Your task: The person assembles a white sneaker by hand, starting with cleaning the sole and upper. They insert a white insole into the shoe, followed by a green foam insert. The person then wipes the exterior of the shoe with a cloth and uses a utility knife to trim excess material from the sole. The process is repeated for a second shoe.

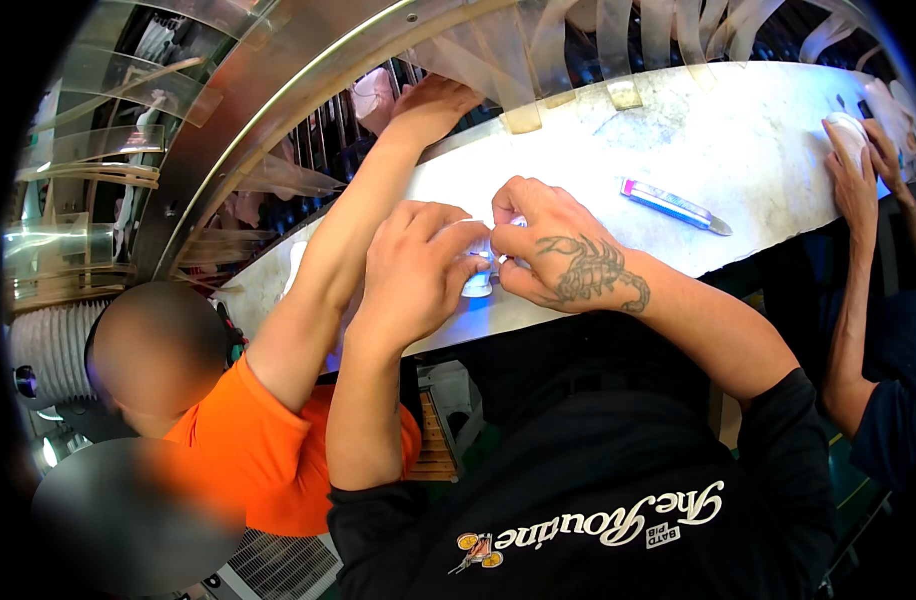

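Close together over the near edge of the white worktop, my left hand (415, 268) and my right hand (561, 252) work on a small white piece (478, 284), whose kind I cannot make out. My left thumb and fingers pinch it from the left, and its lower end shows beneath them. The curled fingers of my right hand meet it from the other side; bits of white show between them, and most of the grip is hidden. To the right of my right hand lies a slim tool like a utility knife (675, 206), pale with a pink end.
The bright worktop (768, 130) curves beneath a metal frame hung with clear plastic strips (618, 50). At left, a co-worker in an orange shirt (248, 440) reaches an arm past my left hand toward a pinkish-white piece (374, 100). Another person's hands hold a white rounded piece (848, 136) at far right.
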The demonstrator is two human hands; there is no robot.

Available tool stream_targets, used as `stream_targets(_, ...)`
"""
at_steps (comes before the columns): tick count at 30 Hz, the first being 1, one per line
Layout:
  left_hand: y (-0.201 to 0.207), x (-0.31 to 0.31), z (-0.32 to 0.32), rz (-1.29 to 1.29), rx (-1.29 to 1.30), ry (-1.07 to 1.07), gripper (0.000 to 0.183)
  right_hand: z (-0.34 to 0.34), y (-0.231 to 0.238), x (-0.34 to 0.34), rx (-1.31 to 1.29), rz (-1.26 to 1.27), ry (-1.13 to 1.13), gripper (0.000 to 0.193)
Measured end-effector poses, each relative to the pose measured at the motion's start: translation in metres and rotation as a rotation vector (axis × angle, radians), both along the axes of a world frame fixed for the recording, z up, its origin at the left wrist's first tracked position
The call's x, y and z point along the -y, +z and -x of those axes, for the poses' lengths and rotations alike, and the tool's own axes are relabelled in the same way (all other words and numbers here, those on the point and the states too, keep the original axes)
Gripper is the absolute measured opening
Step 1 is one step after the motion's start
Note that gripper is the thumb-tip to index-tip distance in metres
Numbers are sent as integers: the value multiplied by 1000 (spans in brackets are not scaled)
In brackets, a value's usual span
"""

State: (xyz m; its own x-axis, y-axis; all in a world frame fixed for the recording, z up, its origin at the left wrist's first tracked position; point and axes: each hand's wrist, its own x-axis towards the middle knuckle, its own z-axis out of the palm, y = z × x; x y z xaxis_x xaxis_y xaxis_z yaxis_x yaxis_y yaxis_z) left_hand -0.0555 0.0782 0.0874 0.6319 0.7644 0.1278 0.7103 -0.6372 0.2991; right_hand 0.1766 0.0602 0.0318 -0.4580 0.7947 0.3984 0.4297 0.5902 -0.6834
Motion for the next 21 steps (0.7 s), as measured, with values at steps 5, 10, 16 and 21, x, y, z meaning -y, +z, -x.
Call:
stream_targets(5,-5,1,10,58,126,-48,25,0,-2,5,8,16,-27,16)
stream_targets(10,-13,2,13,97,184,-21,18,3,-6,8,-15,-38,-54,14)
stream_targets(16,-17,7,15,181,247,43,15,5,-7,13,-75,-4,-91,13)
stream_targets(21,-19,7,11,175,260,61,11,5,-10,11,-89,-46,-104,11)
